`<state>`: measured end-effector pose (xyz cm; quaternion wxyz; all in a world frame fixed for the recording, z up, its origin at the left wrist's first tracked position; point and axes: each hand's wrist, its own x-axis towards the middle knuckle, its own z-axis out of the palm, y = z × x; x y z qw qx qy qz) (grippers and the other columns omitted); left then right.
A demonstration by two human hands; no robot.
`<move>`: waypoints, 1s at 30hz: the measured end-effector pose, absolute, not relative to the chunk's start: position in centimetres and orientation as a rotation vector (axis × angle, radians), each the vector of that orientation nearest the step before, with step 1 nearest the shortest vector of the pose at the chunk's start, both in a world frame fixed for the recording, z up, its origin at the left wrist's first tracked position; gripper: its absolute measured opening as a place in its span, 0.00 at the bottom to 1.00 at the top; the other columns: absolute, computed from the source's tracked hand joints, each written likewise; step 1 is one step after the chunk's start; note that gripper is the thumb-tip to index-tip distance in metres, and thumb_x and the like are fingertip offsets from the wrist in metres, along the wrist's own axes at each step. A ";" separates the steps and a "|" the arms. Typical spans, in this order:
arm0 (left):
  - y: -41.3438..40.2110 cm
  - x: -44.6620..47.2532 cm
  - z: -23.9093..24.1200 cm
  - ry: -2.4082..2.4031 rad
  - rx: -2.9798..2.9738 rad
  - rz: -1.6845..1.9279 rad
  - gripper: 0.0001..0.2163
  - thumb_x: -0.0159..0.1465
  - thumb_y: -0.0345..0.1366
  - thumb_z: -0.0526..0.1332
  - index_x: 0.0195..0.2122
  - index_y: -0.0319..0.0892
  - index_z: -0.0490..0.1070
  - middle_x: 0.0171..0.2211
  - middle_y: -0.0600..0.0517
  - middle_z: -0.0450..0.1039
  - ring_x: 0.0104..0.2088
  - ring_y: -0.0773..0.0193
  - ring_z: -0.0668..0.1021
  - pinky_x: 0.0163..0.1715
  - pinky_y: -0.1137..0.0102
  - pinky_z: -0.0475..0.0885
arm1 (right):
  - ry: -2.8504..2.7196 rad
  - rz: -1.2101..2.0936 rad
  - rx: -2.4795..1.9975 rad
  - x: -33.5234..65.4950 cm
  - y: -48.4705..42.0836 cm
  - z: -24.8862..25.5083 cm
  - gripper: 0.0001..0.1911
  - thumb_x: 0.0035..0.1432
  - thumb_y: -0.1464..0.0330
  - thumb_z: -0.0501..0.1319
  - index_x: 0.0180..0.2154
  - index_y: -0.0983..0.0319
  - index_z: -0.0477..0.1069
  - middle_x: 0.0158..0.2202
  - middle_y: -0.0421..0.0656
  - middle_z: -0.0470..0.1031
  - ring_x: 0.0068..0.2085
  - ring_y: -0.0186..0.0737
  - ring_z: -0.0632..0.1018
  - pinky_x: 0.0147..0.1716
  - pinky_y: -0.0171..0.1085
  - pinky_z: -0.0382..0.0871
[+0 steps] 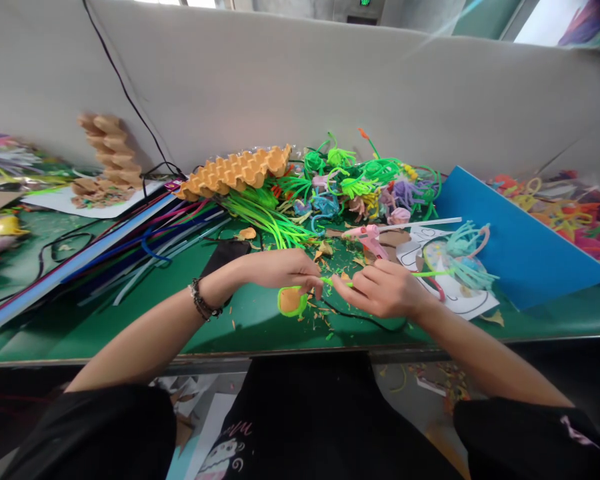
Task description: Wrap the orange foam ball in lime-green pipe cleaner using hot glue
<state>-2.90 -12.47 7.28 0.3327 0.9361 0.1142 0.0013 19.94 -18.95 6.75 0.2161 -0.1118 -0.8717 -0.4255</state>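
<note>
A bright green pipe cleaner (433,273) runs between my two hands over the green table. My left hand (293,270) is closed, its fingertips pinching the green strand where it meets a small orange piece (291,301) edged in the same green. Close by on the right, my right hand (383,288) is closed round the pipe cleaner, whose free end sticks out to the right behind the knuckles. Just beyond that hand lies a pink glue gun (367,237) with a white glue stick in it. The pinch points are partly hidden by my fingers.
Behind are a brown egg-carton tray (237,173), loose green pipe cleaners (275,217) and a pile of coloured pipe-cleaner pieces (360,183). A blue board (510,233) leans at right beside a teal tasselled piece (467,257). Long strips (125,253) lie left. Scraps litter the table (220,340).
</note>
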 end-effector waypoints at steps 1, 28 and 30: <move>-12.5 -2.9 7.2 0.294 2.449 0.006 0.18 0.70 0.37 0.48 0.35 0.38 0.77 0.24 0.51 0.73 0.26 0.69 0.74 0.32 0.75 0.66 | -2.420 -1.172 -0.307 19.8 -19.0 6.7 0.07 0.60 0.73 0.57 0.39 0.62 0.72 0.19 0.33 0.63 0.22 0.31 0.61 0.24 0.36 0.50; -16.8 -2.6 7.1 0.495 3.886 0.841 0.09 0.68 0.28 0.52 0.35 0.37 0.71 0.23 0.55 0.71 0.26 0.67 0.69 0.28 0.68 0.58 | -1.706 1.691 -0.972 18.0 -18.7 4.9 0.15 0.56 0.67 0.49 0.18 0.60 0.56 0.11 0.30 0.50 0.14 0.26 0.51 0.15 0.31 0.44; -16.9 -2.6 7.4 0.453 3.927 0.887 0.08 0.68 0.28 0.52 0.37 0.37 0.71 0.24 0.55 0.72 0.27 0.68 0.69 0.28 0.69 0.58 | -1.642 1.812 -0.925 18.1 -18.6 4.6 0.17 0.56 0.65 0.49 0.17 0.60 0.55 0.10 0.30 0.49 0.12 0.25 0.50 0.15 0.30 0.47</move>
